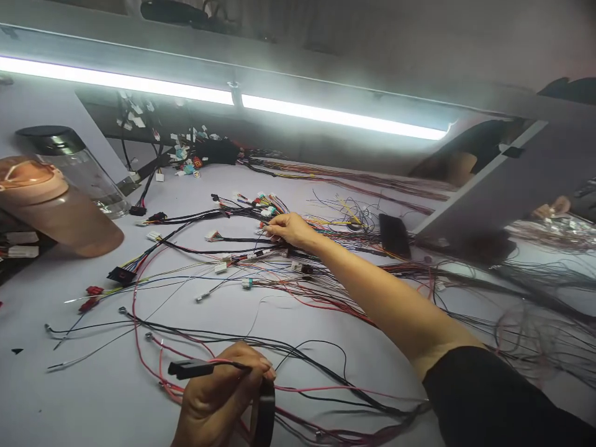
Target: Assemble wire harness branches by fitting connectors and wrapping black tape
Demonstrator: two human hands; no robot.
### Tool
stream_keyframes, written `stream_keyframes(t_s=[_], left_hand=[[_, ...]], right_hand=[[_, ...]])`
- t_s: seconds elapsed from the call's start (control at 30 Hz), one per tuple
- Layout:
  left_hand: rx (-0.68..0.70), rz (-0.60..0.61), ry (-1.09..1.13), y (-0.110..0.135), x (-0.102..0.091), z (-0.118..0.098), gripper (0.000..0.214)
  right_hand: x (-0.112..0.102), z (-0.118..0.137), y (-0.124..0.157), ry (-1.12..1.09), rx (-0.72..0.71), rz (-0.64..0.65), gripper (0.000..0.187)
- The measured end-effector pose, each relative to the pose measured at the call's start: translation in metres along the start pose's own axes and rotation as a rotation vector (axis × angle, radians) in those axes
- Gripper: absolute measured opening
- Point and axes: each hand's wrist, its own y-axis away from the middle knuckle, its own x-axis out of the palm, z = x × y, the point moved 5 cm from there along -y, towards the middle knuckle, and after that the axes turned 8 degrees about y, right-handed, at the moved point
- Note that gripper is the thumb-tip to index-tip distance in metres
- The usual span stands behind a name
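Observation:
My left hand [218, 397] is near the bottom edge, fingers closed around a black wire that ends in a small black connector [189, 369]; a roll of black tape [264, 413] hangs by its thumb side. My right hand [289, 228] reaches far across the white table [69, 397], its fingers pinched on the wire harness [242, 245] next to white connectors. My right arm in a black sleeve [493, 397] stretches over loose red and black wires [298, 360].
A tan bottle [60, 211] and a clear bottle with a dark cap [74, 164] stand at the left. A black phone [394, 234] lies beyond my right hand. Bright tube lights [326, 115] run overhead. Another person's hand [556, 206] shows at the far right.

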Motion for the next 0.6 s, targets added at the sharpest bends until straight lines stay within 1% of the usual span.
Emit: stream_keyframes(t_s=[0.07,0.13,0.3,0.4,0.47,0.5,0.53,0.6], left_hand=[[-0.007,0.027,0.006,-0.001,0.0,0.0,0.011],[-0.023,0.014,0.004,-0.002,-0.002,0.0,0.011],[-0.035,-0.087,-0.027,-0.002,-0.001,-0.004,0.011],[-0.041,-0.172,-0.058,-0.001,0.003,-0.007,0.017],[-0.025,-0.204,-0.067,-0.001,0.003,-0.008,0.018],[-0.016,-0.215,-0.064,-0.002,0.002,-0.008,0.018],[-0.008,-0.222,-0.058,-0.003,0.0,-0.007,0.018],[0.004,-0.224,-0.054,-0.004,-0.006,-0.004,0.018]], right_hand=[[-0.003,-0.003,-0.001,-0.067,0.022,-0.017,0.019],[-0.004,-0.005,-0.001,-0.112,0.035,-0.024,0.018],[-0.001,-0.004,0.0,-0.124,0.024,-0.016,0.02],[-0.009,0.004,0.006,-0.081,-0.006,-0.058,0.018],[-0.019,0.012,0.019,-0.049,-0.034,-0.103,0.016],[-0.025,0.016,0.03,-0.033,-0.056,-0.126,0.017],[-0.03,0.022,0.044,-0.018,-0.086,-0.144,0.018],[-0.035,0.032,0.082,0.015,-0.164,-0.184,0.02]])
